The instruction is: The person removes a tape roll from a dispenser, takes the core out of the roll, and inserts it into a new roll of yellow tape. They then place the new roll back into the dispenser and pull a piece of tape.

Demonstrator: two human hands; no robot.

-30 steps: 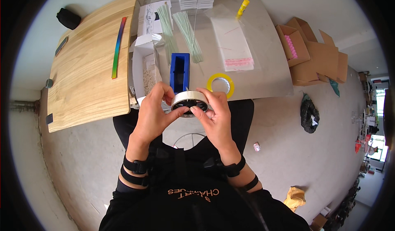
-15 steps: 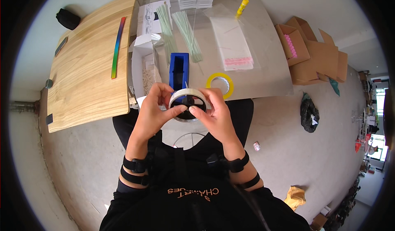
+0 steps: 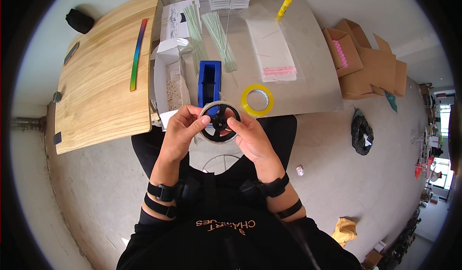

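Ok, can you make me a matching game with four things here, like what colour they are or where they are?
Things:
1. Tape dispenser
2. Tape roll lying on the grey table
3. Rainbow strip
4. Spoked reel

Colours and places:
A. Held in the left hand and right hand
B. Yellow
C. On the wooden tabletop
D. Blue

Right pairs: 1-D, 2-B, 3-C, 4-A

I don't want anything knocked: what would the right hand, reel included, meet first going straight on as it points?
Probably the blue tape dispenser, beyond the black-hubbed reel that the right hand holds; depth is unclear, so it might pass above.
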